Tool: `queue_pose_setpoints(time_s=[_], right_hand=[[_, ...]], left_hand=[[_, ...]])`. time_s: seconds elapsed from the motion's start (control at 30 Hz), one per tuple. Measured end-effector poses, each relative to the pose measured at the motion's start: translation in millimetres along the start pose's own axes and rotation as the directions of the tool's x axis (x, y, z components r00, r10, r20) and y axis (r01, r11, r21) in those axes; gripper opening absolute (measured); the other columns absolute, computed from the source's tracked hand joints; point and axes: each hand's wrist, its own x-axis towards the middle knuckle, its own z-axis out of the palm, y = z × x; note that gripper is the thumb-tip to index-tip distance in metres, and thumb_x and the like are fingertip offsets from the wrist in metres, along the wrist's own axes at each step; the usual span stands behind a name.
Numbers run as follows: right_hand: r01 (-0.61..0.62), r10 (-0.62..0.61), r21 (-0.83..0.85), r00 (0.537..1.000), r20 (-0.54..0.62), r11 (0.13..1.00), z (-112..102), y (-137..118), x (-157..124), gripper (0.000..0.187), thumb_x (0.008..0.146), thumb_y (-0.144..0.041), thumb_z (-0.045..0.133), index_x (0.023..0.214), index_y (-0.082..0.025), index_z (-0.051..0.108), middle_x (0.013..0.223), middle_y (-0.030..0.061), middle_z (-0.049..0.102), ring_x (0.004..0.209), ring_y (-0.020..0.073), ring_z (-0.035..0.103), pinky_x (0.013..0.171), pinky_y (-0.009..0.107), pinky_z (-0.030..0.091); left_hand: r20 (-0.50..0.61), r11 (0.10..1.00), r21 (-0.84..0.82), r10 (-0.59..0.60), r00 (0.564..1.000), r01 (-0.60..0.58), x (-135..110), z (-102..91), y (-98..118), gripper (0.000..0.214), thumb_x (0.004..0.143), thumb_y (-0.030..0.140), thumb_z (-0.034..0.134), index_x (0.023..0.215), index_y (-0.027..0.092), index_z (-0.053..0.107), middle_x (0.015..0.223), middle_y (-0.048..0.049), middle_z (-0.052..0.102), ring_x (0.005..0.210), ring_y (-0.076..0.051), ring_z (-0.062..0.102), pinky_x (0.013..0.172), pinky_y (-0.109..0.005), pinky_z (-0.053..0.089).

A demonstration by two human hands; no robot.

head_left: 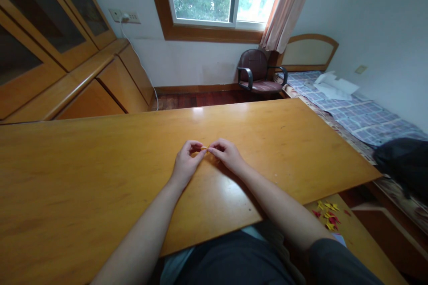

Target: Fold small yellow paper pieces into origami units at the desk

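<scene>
Both my hands meet at the middle of a wide wooden table (100, 164). My left hand (185, 162) and my right hand (227, 153) pinch a tiny orange-yellow piece of paper (203, 148) between their fingertips, just above the tabletop. The fingers of both hands are curled and pressed together on it. The piece is too small to make out its shape.
Several small red and yellow folded paper pieces (328, 216) lie on a lower wooden surface at the right. A dark red office chair (256, 71) stands under the window. A bed with a checked cover (354, 111) and a black bag (403, 160) is at the right; wooden cabinets (50, 53) at the left.
</scene>
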Motion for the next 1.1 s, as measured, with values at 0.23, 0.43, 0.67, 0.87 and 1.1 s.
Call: queue_pose_setpoints(time_s=[0.23,0.43,0.67,0.87,1.1], right_hand=[[0.077,-0.076,-0.112,0.997,0.013,0.991,-1,-1,0,0.019,0.089,-0.035,0.066,0.081,-0.017,0.07,0.075,0.0014,0.065,0.07,0.0131,0.058,0.068,0.025,0.044],[0.136,-0.138,-0.151,0.99,-0.005,0.979,-1,-3,-1,0.016,0.089,-0.03,0.066,0.081,-0.017,0.069,0.078,0.0022,0.065,0.073,0.0138,0.058,0.068,0.026,0.044],[0.162,-0.169,-0.194,0.985,-0.022,0.968,-2,-9,-2,0.014,0.088,-0.027,0.064,0.078,-0.018,0.068,0.075,0.0019,0.063,0.07,0.014,0.056,0.067,0.026,0.044],[0.168,-0.175,-0.188,0.984,-0.02,0.968,-2,-7,-2,0.013,0.088,-0.027,0.064,0.078,-0.018,0.068,0.075,0.0019,0.063,0.07,0.0142,0.056,0.067,0.027,0.044],[0.162,-0.163,-0.179,0.987,0.01,0.97,-2,-2,0,0.013,0.089,-0.028,0.065,0.082,-0.018,0.069,0.078,0.0022,0.065,0.072,0.0142,0.058,0.068,0.026,0.045]], left_hand=[[-0.011,1.0,0.0,0.003,1.0,-0.003,1,-0.8,-2,0.025,0.079,0.036,0.075,0.095,0.022,0.063,0.093,-0.0017,0.067,0.09,-0.018,0.068,0.088,-0.034,0.053],[-0.006,0.999,-0.028,-0.02,1.0,0.019,1,0.2,0,0.029,0.077,0.037,0.076,0.097,0.021,0.063,0.097,-0.0033,0.068,0.09,-0.019,0.069,0.087,-0.034,0.054],[-0.018,1.0,-0.004,-0.026,0.999,0.026,-1,1.7,4,0.03,0.077,0.038,0.075,0.099,0.021,0.064,0.096,-0.0041,0.069,0.091,-0.019,0.068,0.087,-0.035,0.055],[-0.025,0.999,0.039,-0.019,1.0,0.02,-1,1.3,8,0.028,0.077,0.039,0.074,0.097,0.021,0.065,0.096,-0.0045,0.07,0.09,-0.02,0.069,0.087,-0.035,0.055],[-0.011,0.991,0.13,0.013,1.0,-0.012,-2,-2.7,9,0.026,0.079,0.038,0.073,0.098,0.021,0.066,0.097,-0.0046,0.072,0.09,-0.02,0.07,0.087,-0.036,0.056]])
